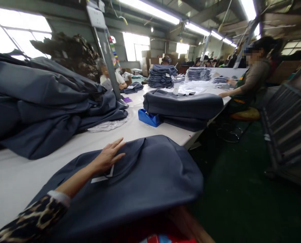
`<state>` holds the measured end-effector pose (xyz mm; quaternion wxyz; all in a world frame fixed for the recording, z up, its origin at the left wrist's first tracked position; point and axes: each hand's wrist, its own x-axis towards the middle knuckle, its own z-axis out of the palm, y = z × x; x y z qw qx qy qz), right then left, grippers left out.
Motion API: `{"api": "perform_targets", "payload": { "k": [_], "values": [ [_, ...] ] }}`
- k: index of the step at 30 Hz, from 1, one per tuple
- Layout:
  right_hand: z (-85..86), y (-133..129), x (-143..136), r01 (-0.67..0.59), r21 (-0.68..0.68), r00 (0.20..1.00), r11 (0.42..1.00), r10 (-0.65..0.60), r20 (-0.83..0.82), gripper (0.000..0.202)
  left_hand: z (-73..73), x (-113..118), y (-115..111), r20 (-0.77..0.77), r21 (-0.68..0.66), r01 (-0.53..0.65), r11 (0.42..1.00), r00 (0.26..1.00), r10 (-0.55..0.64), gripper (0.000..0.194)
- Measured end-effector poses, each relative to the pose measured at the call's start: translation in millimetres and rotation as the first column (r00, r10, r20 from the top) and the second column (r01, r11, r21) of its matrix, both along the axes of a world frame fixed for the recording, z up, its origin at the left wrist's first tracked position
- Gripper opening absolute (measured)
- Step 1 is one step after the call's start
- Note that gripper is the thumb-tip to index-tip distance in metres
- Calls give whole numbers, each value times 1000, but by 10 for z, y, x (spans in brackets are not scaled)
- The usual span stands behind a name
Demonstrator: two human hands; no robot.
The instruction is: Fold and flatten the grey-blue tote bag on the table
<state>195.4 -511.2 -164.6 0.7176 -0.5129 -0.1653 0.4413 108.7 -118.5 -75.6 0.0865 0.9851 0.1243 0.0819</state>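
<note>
My left hand (pixel 107 157) lies flat, fingers apart, on a dark grey-blue garment (pixel 145 175) spread over the near edge of the white table (pixel 18 168). A white paper tag (pixel 103 177) sticks out from under the palm. My left sleeve has a leopard print. At the bottom edge, a blurred forearm that may be my right arm (pixel 191 226) shows under the garment's hanging front; the hand itself is out of view.
A big heap of the same dark fabric (pixel 46 101) fills the table's left. A folded stack (pixel 183 108) and a blue tape dispenser (pixel 149 118) lie ahead. A seated person (pixel 251 77) works at the right; others sit farther back. A metal rack (pixel 287 125) stands right.
</note>
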Motion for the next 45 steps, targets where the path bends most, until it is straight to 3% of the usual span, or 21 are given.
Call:
{"api": "perform_targets", "payload": {
  "k": [4,8,11,13,16,18,19,21,22,25,28,30,33,39,42,45],
  "values": [
    [94,359,208,98,-31,960,995,-103,-260,62,-187,-281,-34,-189,-29,-102,994,977,95,62],
    [189,922,480,107,-8,975,994,-106,-194,70,-431,-335,106,-230,55,-261,964,936,267,57],
    [166,1142,609,44,-53,990,998,-50,-132,70,-522,-324,226,-238,92,-319,943,913,333,57],
    [152,1067,696,-56,-87,994,995,47,-100,65,-561,-332,255,-218,106,-325,940,914,341,56],
    [236,701,974,-225,-170,974,959,224,-28,55,-620,-360,226,-173,137,-324,936,923,345,55],
    [388,465,1294,-171,-229,974,958,200,109,51,-654,-374,188,-142,168,-327,930,925,351,55],
    [486,400,1481,-59,-258,962,964,124,244,52,-666,-379,171,-135,181,-327,927,926,353,55],
    [698,426,1856,235,-285,795,929,-15,607,61,-678,-383,151,-134,196,-327,924,925,356,55],
    [798,520,2022,306,-284,708,909,-18,706,64,-679,-384,147,-137,199,-329,923,923,359,55],
    [1020,1017,2350,317,-358,574,879,123,809,61,-675,-387,147,-135,199,-338,920,920,367,55],
    [1101,1537,2412,334,-472,469,815,291,834,57,-672,-386,139,-124,198,-337,921,923,364,54],
    [1095,1750,2369,366,-522,418,770,365,832,58,-670,-381,126,-123,204,-335,920,923,364,54],
    [1052,1858,2297,395,-541,356,742,420,835,54,-670,-368,105,-122,233,-341,911,919,375,54],
    [958,1864,2384,405,-424,266,810,340,902,33,-718,-399,129,-99,268,-327,906,926,364,54],
    [787,1899,2520,401,-369,274,839,275,922,40,-745,-422,146,-64,280,-314,907,937,344,54],
    [550,1930,2626,413,-374,320,830,253,913,46,-747,-415,136,-46,293,-318,902,937,346,54]
  ]
}}
